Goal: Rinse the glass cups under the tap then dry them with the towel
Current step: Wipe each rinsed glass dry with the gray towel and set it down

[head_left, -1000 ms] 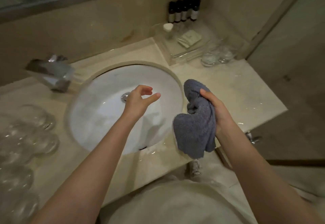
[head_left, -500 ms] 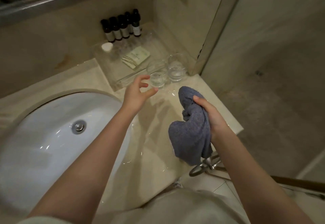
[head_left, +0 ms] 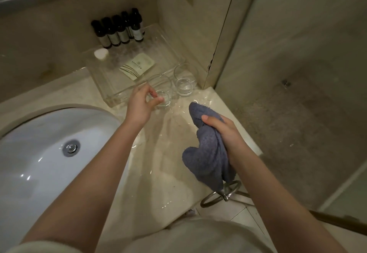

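Two clear glass cups stand upright at the counter's far right corner. At the left side of the nearer glass cup (head_left: 166, 96) is my left hand (head_left: 141, 106), its thumb and fingers curling round the cup's wall. Just to the right, by the wall, the other glass cup (head_left: 184, 85) stands untouched. My right hand (head_left: 223, 131) grips a bunched blue-grey towel (head_left: 206, 157) above the counter's right edge, and the towel hangs down from my fist. The tap is out of view.
The white sink (head_left: 35, 173) with its drain (head_left: 70, 147) fills the lower left. A clear tray (head_left: 166, 54) behind the cups holds several dark bottles (head_left: 119, 32) and sachets. The wet stone counter (head_left: 164, 173) ends at the right; a metal towel ring (head_left: 220, 195) hangs below it.
My view swung right from the sink to the counter's corner. My left hand moved from above the basin to the nearer cup and curled onto it. The right hand kept the towel.
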The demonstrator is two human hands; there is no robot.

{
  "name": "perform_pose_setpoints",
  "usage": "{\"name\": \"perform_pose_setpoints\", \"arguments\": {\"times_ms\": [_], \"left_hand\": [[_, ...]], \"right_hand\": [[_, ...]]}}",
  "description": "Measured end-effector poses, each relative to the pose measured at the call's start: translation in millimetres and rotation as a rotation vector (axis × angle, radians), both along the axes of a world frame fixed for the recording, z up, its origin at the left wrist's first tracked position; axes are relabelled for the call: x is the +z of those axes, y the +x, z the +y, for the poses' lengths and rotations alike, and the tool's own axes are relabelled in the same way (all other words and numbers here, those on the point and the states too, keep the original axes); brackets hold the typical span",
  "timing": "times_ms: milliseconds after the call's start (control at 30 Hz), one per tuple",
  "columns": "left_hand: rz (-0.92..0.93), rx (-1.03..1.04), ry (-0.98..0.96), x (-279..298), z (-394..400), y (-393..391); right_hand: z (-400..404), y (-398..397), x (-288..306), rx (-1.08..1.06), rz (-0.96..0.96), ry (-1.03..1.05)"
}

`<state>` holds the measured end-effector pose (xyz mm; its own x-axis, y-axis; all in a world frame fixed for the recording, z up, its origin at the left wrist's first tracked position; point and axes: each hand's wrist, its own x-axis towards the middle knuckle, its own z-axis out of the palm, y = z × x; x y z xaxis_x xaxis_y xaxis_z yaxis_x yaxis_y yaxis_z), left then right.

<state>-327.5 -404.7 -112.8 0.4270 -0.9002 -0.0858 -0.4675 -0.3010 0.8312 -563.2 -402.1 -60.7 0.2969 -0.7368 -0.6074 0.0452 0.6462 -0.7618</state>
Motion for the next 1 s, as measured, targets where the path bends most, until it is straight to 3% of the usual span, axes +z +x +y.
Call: {"name": "perform_pose_setpoints", "arguments": {"times_ms": [200, 433, 633, 867, 1000], "left_hand": [[0.281, 0.119, -0.03, 17.6, 58.6, 1.8], [0.57, 0.12, -0.118, 54.3, 135.6, 24.6], [0.78, 0.165, -0.203, 82.6, 194.0, 36.5], [0.645, 0.421, -0.397, 94.3, 256.3, 56.5], [0.665, 0.352, -0.38, 101.7, 288.8, 88.2]], "right_hand": [[19.3, 18.5, 15.2, 0.058, -0.04, -0.155], [68.0, 66.0, 25.6, 0.136, -0.017, -0.551], [127.4, 107.5, 40.2, 0.205, -0.095, -0.695], [214.4, 157.3, 52.6, 0.35, -0.069, -0.869], [251.5, 181.9, 56.3, 0.393, -0.105, -0.886]]}}
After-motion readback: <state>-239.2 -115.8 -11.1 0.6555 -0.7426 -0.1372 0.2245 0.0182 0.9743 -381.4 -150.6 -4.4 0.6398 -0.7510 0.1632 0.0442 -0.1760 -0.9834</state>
